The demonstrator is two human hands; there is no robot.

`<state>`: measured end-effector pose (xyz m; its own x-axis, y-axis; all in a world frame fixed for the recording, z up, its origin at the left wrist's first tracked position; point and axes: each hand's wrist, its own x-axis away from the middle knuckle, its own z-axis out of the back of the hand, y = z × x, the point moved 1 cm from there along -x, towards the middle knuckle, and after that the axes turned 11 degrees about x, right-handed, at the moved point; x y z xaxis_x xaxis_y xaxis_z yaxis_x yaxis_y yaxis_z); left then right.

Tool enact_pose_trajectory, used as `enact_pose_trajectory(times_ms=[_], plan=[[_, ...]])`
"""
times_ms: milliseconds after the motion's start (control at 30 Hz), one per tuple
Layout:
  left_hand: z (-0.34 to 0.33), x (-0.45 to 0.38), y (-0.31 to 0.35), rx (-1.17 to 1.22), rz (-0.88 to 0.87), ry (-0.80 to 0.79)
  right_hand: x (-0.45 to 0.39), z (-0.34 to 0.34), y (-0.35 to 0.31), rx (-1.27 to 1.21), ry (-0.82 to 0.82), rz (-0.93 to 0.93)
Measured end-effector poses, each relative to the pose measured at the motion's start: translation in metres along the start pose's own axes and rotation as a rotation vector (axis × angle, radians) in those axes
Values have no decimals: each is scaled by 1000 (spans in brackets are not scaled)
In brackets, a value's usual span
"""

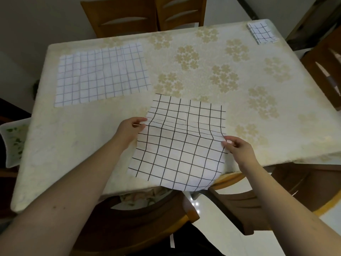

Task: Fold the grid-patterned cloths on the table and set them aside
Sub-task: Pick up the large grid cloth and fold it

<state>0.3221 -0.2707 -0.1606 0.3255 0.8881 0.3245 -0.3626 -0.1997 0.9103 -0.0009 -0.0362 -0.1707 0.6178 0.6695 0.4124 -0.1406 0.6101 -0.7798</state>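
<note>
A white cloth with a black grid (180, 143) lies at the table's near edge, its lower part hanging past the edge. My left hand (130, 129) pinches its left side at mid-height. My right hand (238, 149) pinches its right side, and the cloth sags between the two hands. More cloths with a paler grid (103, 74) lie flat and overlapping at the far left of the table. A small folded grid cloth (262, 33) sits at the far right corner.
The table (230, 80) wears a cream cover with beige flower prints. Wooden chairs stand behind it (129, 17), at the right (326, 71) and under the near edge (147, 218). A padded seat (13, 141) shows at the left.
</note>
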Motion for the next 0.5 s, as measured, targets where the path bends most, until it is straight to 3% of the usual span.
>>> enact_pose_trajectory(times_ms=[233, 500], plan=[[18, 30, 24, -251, -107, -2, 9, 15, -16, 336, 52, 244], [34, 55, 52, -457, -271, 31, 20, 35, -36, 317, 79, 333]])
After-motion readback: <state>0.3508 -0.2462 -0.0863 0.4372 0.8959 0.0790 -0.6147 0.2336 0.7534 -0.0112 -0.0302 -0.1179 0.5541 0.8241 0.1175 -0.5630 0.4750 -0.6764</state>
